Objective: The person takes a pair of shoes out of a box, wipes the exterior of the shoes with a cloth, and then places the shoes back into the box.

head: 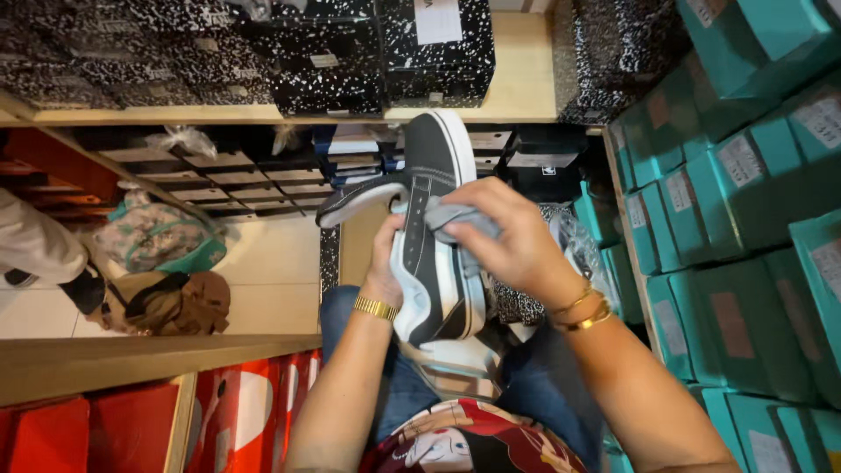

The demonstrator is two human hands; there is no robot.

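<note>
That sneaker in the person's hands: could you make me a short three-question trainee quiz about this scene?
1. True or false: the left hand grips the black-and-white sneaker.
2. What does the right hand press on the sneaker? A) grey cloth B) brush C) sponge
3. What colour are the boxes stacked at the right?

Key: 1 true; 2 A; 3 teal.

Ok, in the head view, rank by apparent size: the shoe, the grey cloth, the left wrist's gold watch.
1. Shoe, largest.
2. Grey cloth, partly hidden under the right hand, so only its visible part counts.
3. Gold watch, smallest.
</note>
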